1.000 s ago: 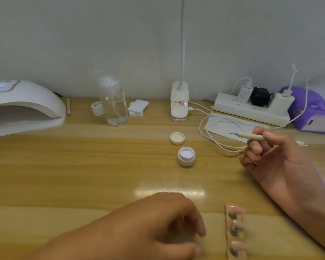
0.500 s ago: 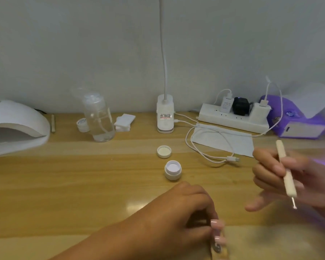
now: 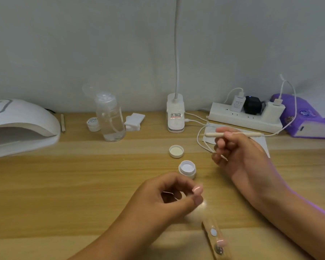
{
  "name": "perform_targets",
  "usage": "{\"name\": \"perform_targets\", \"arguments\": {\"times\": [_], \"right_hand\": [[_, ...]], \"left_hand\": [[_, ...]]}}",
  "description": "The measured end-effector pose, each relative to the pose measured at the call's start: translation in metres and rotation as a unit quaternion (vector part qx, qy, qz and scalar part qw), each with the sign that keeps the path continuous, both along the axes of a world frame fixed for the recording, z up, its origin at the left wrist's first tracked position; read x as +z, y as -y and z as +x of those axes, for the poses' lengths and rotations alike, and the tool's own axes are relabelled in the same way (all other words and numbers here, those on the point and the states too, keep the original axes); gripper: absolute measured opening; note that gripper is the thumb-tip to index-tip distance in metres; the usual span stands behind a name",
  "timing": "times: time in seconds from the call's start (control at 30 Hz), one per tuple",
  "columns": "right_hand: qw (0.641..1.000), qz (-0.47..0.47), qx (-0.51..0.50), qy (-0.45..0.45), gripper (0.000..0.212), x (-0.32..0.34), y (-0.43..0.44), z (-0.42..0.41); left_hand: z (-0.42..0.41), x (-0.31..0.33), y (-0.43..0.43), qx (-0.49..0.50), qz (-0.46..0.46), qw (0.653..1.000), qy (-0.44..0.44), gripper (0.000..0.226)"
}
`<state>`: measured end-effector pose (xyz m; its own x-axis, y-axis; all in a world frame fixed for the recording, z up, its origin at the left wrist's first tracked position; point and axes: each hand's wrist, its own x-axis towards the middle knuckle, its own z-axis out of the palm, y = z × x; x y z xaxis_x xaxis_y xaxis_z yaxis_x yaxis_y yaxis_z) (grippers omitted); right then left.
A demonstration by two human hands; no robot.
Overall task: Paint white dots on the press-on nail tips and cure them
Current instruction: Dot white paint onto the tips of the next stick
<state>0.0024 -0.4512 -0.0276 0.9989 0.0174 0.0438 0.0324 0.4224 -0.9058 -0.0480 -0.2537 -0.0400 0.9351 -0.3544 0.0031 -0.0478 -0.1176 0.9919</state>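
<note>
Pinching one pink nail tip (image 3: 197,190) between thumb and first finger, our left hand (image 3: 167,197) is hovering just above the table (image 3: 64,184), a little in front of the open jar of white paint (image 3: 187,168). Our right hand (image 3: 240,158) is gripping the dotting pen (image 3: 210,134) with curled fingers. The pen is lying flat across the top of those fingers, with one end pointing left and one right, up over the white cable (image 3: 200,139). It is staying well apart from the jar and from the nail tip. We cannot tell whether any paint is sitting on its end.

The jar's lid (image 3: 176,151) is lying upside down just behind the jar. Near the bottom edge, the wooden strip (image 3: 207,227) is lying on the table, close to our left hand but apart from it. Another pink tip (image 3: 221,242) is sitting on it, between a white sticky blob (image 3: 213,232) and a grey one (image 3: 219,251).

The curing lamp (image 3: 23,124) is sitting far to the left, its mouth opening toward us. Along the wall are standing a clear pump bottle (image 3: 111,119), a small closed pot (image 3: 93,123), some white pads (image 3: 133,121), a desk lamp base (image 3: 175,117), a power strip (image 3: 244,119) and a purple pack (image 3: 308,119).
</note>
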Motion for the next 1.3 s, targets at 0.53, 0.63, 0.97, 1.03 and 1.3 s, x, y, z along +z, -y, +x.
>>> {"name": "perform_targets", "arguments": {"times": [0.53, 0.63, 0.97, 1.03, 1.3], "right_hand": [[0.954, -0.220, -0.068, 0.193, 0.019, -0.008, -0.005, -0.011], [0.943, -0.248, -0.070, 0.209, 0.013, -0.008, 0.002, -0.010], [0.920, -0.292, -0.052, 0.256, 0.021, -0.014, 0.000, -0.016], [0.920, -0.294, -0.048, 0.254, 0.022, -0.014, -0.001, -0.016], [0.904, -0.331, -0.038, 0.267, 0.025, -0.017, -0.004, -0.017]], "left_hand": [[0.015, 0.011, 0.013, 0.057, -0.251, 0.939, -0.230, 0.022], [0.009, 0.010, 0.012, 0.038, -0.273, 0.927, -0.254, 0.028], [0.000, 0.012, 0.005, 0.052, -0.249, 0.936, -0.244, 0.024], [-0.001, 0.012, 0.003, 0.045, -0.255, 0.934, -0.246, 0.020], [-0.001, 0.011, 0.005, 0.045, -0.276, 0.925, -0.258, 0.018]]}}
